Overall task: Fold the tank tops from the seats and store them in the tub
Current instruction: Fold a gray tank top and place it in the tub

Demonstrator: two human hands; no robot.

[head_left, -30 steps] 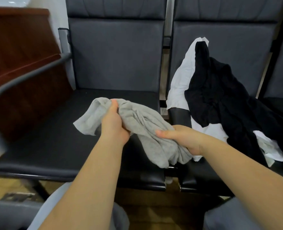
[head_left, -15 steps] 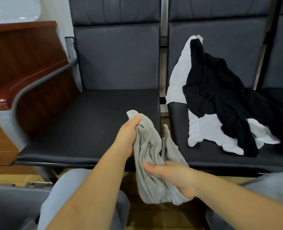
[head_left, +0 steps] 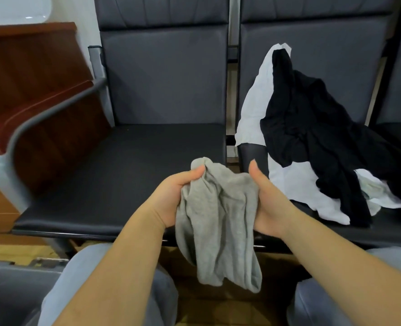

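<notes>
I hold one crumpled grey cotton tank top (head_left: 218, 222) at the lower centre of the frame, bunched between both hands above my knees. My left hand (head_left: 173, 196) grips its left edge, thumb pressed over the top fold and fingers curled behind the cloth. My right hand (head_left: 269, 203) clutches the right edge, thumb standing up free and fingers wrapped under the fabric. The loose end hangs down between my two light blue trouser legs (head_left: 105, 285).

Behind the hands runs a row of dark grey padded seats (head_left: 124, 165); I count two in full and the edge of a third at the far right. The seat at centre left is just beyond my knuckles. On the seat at right lie two more garments in a heap: one black tank top (head_left: 312, 128) draped over one white tank top (head_left: 289, 184), both running up the backrest and well apart from my hands.

At the left edge one curved grey armrest with a glossy red-brown wooden cap (head_left: 30, 114) juts forward, and a red-brown wooden cabinet (head_left: 30, 55) fills the upper left.
</notes>
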